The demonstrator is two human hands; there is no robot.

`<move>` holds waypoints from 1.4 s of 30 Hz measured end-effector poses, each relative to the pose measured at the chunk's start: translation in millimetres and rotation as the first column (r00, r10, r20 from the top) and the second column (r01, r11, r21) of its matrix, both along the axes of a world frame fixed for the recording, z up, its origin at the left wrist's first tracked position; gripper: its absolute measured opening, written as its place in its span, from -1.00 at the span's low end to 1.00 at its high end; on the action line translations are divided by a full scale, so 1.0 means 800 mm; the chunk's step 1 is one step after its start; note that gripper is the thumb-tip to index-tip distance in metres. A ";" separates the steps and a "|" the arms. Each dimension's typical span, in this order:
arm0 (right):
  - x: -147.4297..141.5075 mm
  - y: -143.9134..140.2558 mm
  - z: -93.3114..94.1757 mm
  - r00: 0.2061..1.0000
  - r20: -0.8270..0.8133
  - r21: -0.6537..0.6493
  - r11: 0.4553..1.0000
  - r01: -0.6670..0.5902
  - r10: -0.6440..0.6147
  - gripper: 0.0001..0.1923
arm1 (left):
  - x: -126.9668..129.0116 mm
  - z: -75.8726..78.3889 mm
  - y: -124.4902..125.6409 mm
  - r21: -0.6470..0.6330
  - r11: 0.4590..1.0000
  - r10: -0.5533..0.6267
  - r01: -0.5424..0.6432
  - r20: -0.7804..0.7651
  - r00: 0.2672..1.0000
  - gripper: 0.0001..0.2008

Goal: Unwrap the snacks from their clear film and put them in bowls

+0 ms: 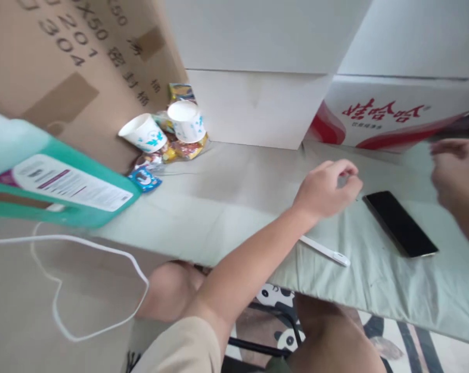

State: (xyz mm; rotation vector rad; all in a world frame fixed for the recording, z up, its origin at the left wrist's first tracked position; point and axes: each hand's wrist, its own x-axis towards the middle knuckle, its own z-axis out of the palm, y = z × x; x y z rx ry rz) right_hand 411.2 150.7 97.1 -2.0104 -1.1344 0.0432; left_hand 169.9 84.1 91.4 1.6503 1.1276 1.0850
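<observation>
My left hand [329, 189] hovers above the table, its thumb and fingers curled together in a pinch. Whatever may be between those fingertips is too small to name. At the right edge my right hand [455, 173] is also closed, fingers bent inward and a little blurred; its contents, if any, are hidden. Between and below the two hands lies a black smartphone [400, 224], screen dark. A slim white stick-like thing [327, 252] with a slotted, rounded end lies under my left forearm, partly covered by it.
Two paper cups [185, 122] rest among snack packets [145, 178] at the back left. Beside them stand a big cardboard box [82, 77] and a green jug [71, 181]. White cartons [253, 109] line the back of the cloth-covered table [234, 207]. A white cable [98, 243] loops at left.
</observation>
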 end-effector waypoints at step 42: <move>-0.798 0.214 -0.013 0.288 0.511 -0.618 0.579 -0.532 0.810 -0.60 | -0.338 -0.043 -0.057 -0.485 0.867 0.329 -0.116 0.382 0.864 -0.79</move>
